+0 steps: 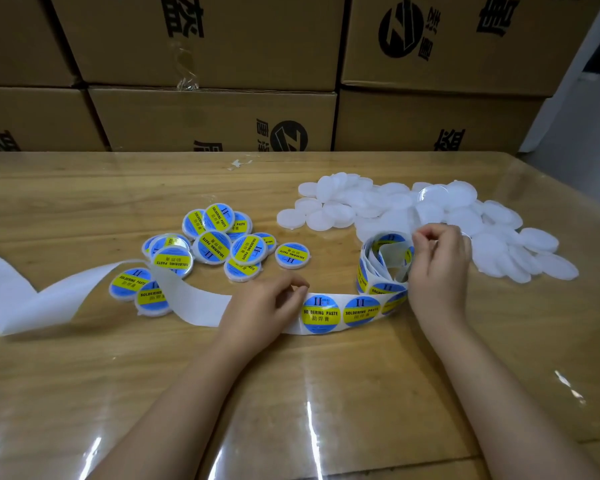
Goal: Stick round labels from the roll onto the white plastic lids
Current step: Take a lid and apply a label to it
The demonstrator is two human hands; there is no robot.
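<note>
- Cardboard boxes with black print are being seen stacked along the back, and the wood-grain desk in front of them is being covered by a glossy clear sheet.
- At the far left, a plain white backing strip is being laid across the desk. It is folded once and is being led rightwards, over two of the lids, to the hands.
- Left of centre, a loose heap of labelled lids is being kept. Their blue-and-yellow labels are facing up, some lids are overlapping, and one is lying just apart on the heap's right.
- The strip is being held down at the middle by the left hand. Its grip is being closed, thumb against forefinger, on the strip's upper edge.
- Just right of that pinch, round labels are being carried on the strip, side by side.
- The strip is being fed from the loosely wound roll, which is standing on edge on the desk.
- The roll's upper right edge is being pinched by the right hand, with the fingers curled tight.
- Behind the roll and to the right, unlabelled white plastic lids are being kept in a wide, overlapping pile.
</note>
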